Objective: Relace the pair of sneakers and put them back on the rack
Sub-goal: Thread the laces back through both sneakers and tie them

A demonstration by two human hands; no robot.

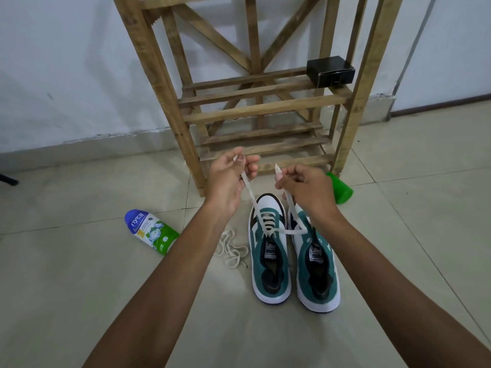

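Both hands, left hand [228, 172] and right hand [305, 184], pinch the lace [248, 191] ends, evening them on the left sneaker [268, 251]; next, probably tying.

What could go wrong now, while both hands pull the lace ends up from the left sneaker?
1. The left hand and right hand pull the white lace upward; the left sneaker stands free on the floor and may tip or slide.
2. One run of the lace crosses the right sneaker and could snag there.
3. The loose second lace lies beside the left sneaker and might tangle or be dragged.
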